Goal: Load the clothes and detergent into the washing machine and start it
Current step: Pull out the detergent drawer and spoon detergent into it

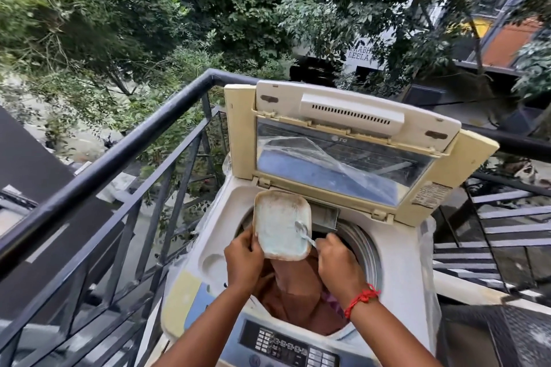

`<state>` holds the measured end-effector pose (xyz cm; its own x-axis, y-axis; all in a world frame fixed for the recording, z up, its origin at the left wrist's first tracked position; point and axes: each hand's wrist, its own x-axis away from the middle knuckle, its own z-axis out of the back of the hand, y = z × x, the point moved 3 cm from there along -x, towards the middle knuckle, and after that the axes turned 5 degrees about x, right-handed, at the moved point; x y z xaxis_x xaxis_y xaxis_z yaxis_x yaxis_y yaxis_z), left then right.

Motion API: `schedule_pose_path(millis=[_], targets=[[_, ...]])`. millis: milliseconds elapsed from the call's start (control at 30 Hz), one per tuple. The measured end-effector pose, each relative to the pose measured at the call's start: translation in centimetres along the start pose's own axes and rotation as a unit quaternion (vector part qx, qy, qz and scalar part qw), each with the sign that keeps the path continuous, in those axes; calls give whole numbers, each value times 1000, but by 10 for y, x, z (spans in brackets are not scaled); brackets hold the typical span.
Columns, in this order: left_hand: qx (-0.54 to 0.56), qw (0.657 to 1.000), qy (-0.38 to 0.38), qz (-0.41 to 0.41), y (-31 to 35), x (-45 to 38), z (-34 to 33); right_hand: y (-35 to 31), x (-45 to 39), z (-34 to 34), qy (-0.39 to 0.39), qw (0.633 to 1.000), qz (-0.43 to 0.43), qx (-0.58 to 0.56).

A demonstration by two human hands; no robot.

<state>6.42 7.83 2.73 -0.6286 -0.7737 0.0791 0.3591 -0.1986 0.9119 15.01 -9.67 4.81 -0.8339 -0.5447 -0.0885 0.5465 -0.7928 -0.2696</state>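
A person stands at a top-loading washing machine (399, 292) on a balcony, its lid (346, 158) raised upright at the far side. The left hand (243, 259) grips the near left edge of a shallow, squarish container (281, 225), fingers curled round its rim, tilting it so its pale, powder-dusted inside faces the viewer. The right hand (338, 262) pinches the handle of a small spoon (305, 232), whose bowl rests inside the container just beyond the fingertips, near its right edge. Directly beneath both hands, brownish clothes (295, 298) already fill the drum. Just past the container, at the drum's far rim, sits an open detergent compartment (325, 216). The control panel (286, 348) lies nearest the viewer, below the wrists. The step in hand appears to be scraping out the last of the detergent. To do it well, keep the container low over the opening and draw the spoon gently toward the lower edge so powder drops inside rather than blowing away. A dark railing (134, 140) runs to the left, with trees beyond.
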Motion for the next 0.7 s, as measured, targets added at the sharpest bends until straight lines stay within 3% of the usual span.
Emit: schedule_pose_path(millis=[100,200,567,700], targets=[[6,1000,10,-2,2,-3,1,-12,4,-6,-34,999,1,18],[3,1000,17,5,3,-5,0,-18,10,-13,-74,996,-27,-39],[-34,999,1,38,-6,-8,-14,-40,5,-16,-18,982,-48,-183],[-23,999,4,45,-6,-1,-17,-42,4,-23,-74,943,-147,-288]])
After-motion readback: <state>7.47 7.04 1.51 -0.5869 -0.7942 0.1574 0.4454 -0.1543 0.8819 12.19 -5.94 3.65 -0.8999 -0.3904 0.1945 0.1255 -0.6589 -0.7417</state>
